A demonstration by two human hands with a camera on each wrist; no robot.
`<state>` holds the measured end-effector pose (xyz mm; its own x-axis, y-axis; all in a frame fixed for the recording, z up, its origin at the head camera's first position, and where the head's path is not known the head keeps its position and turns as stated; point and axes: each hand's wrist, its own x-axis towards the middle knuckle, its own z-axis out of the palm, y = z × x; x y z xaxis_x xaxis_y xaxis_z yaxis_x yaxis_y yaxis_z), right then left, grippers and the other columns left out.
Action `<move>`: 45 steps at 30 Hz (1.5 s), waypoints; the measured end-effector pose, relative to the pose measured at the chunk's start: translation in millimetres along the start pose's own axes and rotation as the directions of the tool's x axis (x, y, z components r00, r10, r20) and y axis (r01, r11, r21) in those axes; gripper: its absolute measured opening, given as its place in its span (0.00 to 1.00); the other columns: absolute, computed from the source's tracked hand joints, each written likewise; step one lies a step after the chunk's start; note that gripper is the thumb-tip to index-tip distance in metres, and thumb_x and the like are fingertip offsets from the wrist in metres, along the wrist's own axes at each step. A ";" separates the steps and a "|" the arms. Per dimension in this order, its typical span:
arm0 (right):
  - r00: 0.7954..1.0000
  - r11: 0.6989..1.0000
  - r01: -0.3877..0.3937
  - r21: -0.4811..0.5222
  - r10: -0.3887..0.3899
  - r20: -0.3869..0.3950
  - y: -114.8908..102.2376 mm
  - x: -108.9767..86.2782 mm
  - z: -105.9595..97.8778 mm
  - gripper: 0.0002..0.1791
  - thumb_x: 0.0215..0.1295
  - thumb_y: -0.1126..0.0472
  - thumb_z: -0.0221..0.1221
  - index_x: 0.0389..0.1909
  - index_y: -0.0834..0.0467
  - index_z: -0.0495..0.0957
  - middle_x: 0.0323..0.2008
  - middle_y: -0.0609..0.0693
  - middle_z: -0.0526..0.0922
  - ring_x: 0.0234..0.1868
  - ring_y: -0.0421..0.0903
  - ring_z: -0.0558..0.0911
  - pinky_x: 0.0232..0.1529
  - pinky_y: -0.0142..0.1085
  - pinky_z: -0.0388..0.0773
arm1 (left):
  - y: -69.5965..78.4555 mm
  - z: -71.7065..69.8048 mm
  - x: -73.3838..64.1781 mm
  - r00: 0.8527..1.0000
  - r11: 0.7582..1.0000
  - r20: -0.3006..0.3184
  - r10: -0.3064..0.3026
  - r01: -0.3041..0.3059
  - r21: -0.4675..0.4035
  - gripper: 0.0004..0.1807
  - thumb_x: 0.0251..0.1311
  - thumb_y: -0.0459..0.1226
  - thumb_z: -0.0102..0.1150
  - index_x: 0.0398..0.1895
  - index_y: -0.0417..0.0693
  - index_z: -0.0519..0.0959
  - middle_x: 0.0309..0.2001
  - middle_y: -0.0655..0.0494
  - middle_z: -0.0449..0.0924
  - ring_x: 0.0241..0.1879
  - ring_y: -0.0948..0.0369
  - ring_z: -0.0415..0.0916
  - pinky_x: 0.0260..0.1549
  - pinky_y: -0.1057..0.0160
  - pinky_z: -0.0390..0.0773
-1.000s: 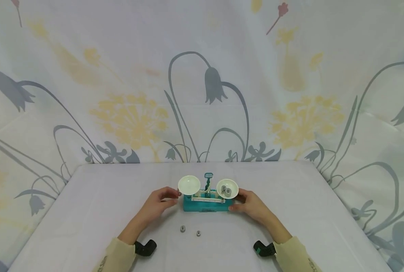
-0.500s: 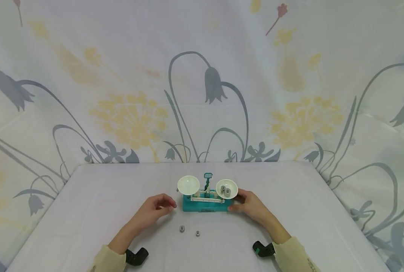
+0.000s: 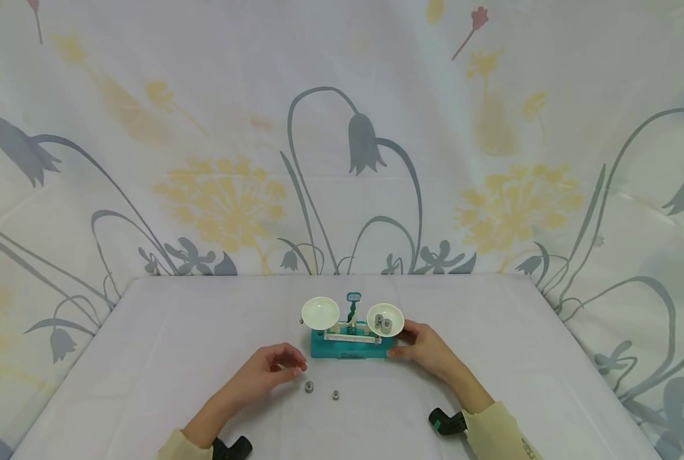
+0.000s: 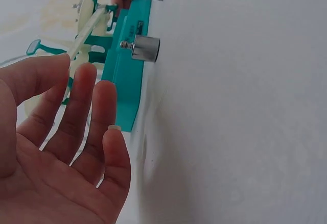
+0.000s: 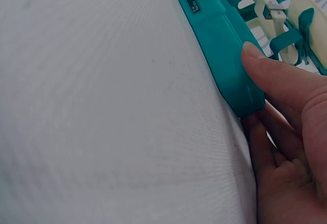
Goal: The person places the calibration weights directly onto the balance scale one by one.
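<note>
A teal balance scale (image 3: 344,348) with two cream pans stands mid-table. Its left pan (image 3: 321,313) is bare, while a few metal weights (image 3: 383,323) sit in the right one. My right hand (image 3: 428,350) grips the right end of the base; in the right wrist view the thumb (image 5: 260,60) lies on the teal front, with fingers round the end. My left hand (image 3: 270,370) hovers left of the scale, its fingers loosely bent and nothing between them. Just off its fingertips stands a metal weight (image 3: 309,386), and a smaller weight (image 3: 335,395) is to the right.
A white cloth covers the table (image 3: 468,306). Behind it hangs a floral curtain (image 3: 342,211). Black wrist straps (image 3: 448,421) sit near both sleeves.
My left hand has let go of the knob at the scale's left end and come down toward the two loose weights. The right hand has stayed on the base.
</note>
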<state>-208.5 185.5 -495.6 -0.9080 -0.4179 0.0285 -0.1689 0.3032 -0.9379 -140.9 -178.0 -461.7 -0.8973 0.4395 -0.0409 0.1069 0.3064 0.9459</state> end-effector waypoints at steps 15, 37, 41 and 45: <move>1.000 1.000 0.002 0.016 -0.002 0.000 -0.4 -0.8 1.2 0.36 0.54 0.66 0.73 0.64 0.68 0.72 0.61 0.61 0.77 0.63 0.60 0.74 0.66 0.53 0.68 | -7.4 7.3 0.5 0.997 0.998 0.044 -0.065 0.064 0.015 0.08 0.66 0.38 0.62 0.47 0.48 0.81 0.46 0.56 0.82 0.49 0.55 0.75 0.46 0.64 0.76; 1.000 1.000 0.003 0.007 -0.003 -0.003 0.8 -1.5 -0.1 0.35 0.54 0.65 0.73 0.63 0.68 0.72 0.59 0.60 0.78 0.62 0.58 0.76 0.58 0.28 0.71 | -13.3 10.4 -0.2 0.988 0.998 0.148 -0.046 0.038 0.052 0.10 0.65 0.36 0.62 0.49 0.49 0.82 0.46 0.59 0.83 0.48 0.59 0.77 0.51 0.67 0.74; 1.000 1.000 -0.001 0.004 0.001 -0.003 0.5 -0.9 0.0 0.35 0.54 0.64 0.73 0.63 0.67 0.72 0.59 0.59 0.78 0.62 0.57 0.76 0.62 0.37 0.72 | -12.3 11.2 1.2 0.990 0.994 0.131 -0.048 0.035 0.100 0.09 0.65 0.37 0.63 0.47 0.51 0.83 0.45 0.61 0.83 0.46 0.61 0.77 0.49 0.68 0.75; 1.000 1.000 -0.003 -0.001 0.003 -0.007 0.6 -0.5 0.1 0.35 0.54 0.65 0.73 0.63 0.67 0.73 0.59 0.59 0.78 0.62 0.57 0.76 0.62 0.38 0.72 | -10.6 13.3 2.2 0.993 0.993 0.111 -0.046 0.033 0.117 0.09 0.63 0.35 0.64 0.45 0.49 0.84 0.43 0.61 0.83 0.44 0.60 0.77 0.46 0.67 0.76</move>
<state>-208.1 185.8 -496.2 -0.9114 -0.4106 0.0278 -0.1660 0.3050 -0.9378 -138.3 -169.0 -476.2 -0.8485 0.5156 -0.1194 0.1271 0.4176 0.8997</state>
